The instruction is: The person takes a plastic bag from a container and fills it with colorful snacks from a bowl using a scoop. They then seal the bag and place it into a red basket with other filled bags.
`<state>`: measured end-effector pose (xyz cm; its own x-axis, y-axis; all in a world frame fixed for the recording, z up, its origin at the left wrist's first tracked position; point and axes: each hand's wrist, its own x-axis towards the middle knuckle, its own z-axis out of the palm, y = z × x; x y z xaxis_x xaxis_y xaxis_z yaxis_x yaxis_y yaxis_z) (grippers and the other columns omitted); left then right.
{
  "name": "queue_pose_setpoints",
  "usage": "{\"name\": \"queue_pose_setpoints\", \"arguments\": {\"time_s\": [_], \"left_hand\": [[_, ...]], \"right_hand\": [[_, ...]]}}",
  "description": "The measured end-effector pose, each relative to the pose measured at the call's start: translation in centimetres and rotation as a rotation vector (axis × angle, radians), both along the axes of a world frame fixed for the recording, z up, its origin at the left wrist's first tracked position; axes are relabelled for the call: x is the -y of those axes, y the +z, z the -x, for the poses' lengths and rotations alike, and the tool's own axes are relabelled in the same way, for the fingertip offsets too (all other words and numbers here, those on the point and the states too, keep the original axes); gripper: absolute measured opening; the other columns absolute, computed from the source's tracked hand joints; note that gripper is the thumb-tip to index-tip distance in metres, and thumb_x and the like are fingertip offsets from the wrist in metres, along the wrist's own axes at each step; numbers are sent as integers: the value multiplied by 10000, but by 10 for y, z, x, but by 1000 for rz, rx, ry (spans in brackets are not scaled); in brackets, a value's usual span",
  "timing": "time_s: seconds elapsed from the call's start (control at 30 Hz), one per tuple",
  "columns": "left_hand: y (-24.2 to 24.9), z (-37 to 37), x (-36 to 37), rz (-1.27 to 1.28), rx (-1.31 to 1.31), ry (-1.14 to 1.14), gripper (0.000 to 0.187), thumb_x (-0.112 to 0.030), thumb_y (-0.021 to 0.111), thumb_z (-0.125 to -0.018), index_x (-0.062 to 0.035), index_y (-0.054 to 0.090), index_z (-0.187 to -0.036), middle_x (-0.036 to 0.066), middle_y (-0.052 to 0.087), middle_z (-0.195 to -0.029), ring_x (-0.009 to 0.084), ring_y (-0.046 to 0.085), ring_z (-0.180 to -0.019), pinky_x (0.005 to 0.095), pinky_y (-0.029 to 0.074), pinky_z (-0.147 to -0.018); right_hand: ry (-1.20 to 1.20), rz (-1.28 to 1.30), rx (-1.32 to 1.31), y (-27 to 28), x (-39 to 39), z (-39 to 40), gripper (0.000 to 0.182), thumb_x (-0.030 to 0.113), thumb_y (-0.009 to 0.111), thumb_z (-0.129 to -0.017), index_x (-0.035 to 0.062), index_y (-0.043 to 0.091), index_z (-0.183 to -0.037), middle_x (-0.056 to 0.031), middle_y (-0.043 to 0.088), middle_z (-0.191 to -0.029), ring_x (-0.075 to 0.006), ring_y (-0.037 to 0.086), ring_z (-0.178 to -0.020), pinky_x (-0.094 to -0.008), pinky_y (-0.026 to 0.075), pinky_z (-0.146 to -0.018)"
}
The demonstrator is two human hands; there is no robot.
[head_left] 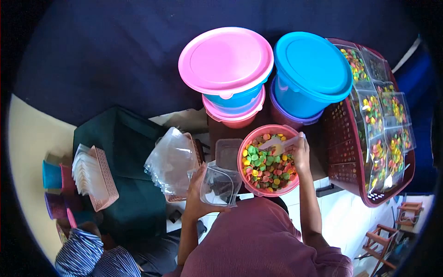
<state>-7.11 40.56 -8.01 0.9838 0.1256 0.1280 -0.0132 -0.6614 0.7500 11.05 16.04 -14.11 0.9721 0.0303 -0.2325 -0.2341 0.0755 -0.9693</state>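
Observation:
My left hand [195, 199] grips a clear plastic pouch [219, 188], its thumb and fingers spread around the pouch, just left of a pink tub [241, 162]. Small round pieces [265, 162] in green, yellow, orange-red and brown fill that tub; they look like candy or snack chips. Closed on the handle of a translucent scoop [280, 144], my right hand [302, 156] is at the tub's right rim. The scoop's head lies over the pieces, partly among them. I see no pieces in the pouch.
Behind the tub stand stacked containers with a pink lid [226, 60] and a blue lid [314, 67]. A maroon basket [344, 152] at right holds several filled pouches [394, 108]. Empty bags [173, 159] lie at left. Another person's striped garment [80, 251] shows lower left.

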Motion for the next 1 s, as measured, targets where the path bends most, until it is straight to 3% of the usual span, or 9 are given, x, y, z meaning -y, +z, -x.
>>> {"name": "queue_pose_setpoints", "arguments": {"time_s": [0.13,0.33,0.7,0.8,0.83,1.0], "left_hand": [[4,2,-8,88,-40,-16,1212,-435,825,-288,43,268,-1252,208,326,-1275,326,301,-1197,416,217,-991],[4,6,-11,89,-90,-72,1205,-472,807,-301,42,273,-1251,213,315,-1283,310,277,-1217,419,155,-1010],[-17,13,-4,63,-23,-46,1172,-481,798,-333,24,277,-1253,202,312,-1288,317,291,-1208,441,183,-995],[-17,15,4,185,35,21,1156,-465,803,-341,11,279,-1254,196,319,-1284,324,298,-1201,437,210,-990],[-16,16,7,164,7,34,1154,-461,806,-334,-3,282,-1255,192,319,-1285,327,301,-1198,436,217,-989],[-21,16,19,151,76,76,1161,-445,816,-308,-42,286,-1259,179,316,-1290,329,308,-1194,449,214,-991]], "right_hand": [[-71,70,13,3,-1,10,446,403,300,-889,-10,462,-840,-112,558,-668,-153,555,-534,-255,465,-484],[-140,105,11,5,-3,17,415,382,301,-893,-5,445,-861,-104,554,-641,-154,555,-491,-238,461,-439],[113,95,-15,2,6,0,405,343,312,-900,-23,482,-869,-87,547,-583,-131,543,-477,-233,439,-429],[162,175,82,12,-9,4,376,317,319,-903,-18,490,-914,-77,542,-573,-124,530,-455,-229,423,-411],[190,229,38,7,-9,0,373,308,319,-903,-15,483,-992,-65,521,-555,-120,523,-452,-228,423,-418],[253,206,-1,3,-6,-14,339,287,337,-900,-14,494,-896,-53,503,-573,-120,508,-459,-241,414,-427]]}}
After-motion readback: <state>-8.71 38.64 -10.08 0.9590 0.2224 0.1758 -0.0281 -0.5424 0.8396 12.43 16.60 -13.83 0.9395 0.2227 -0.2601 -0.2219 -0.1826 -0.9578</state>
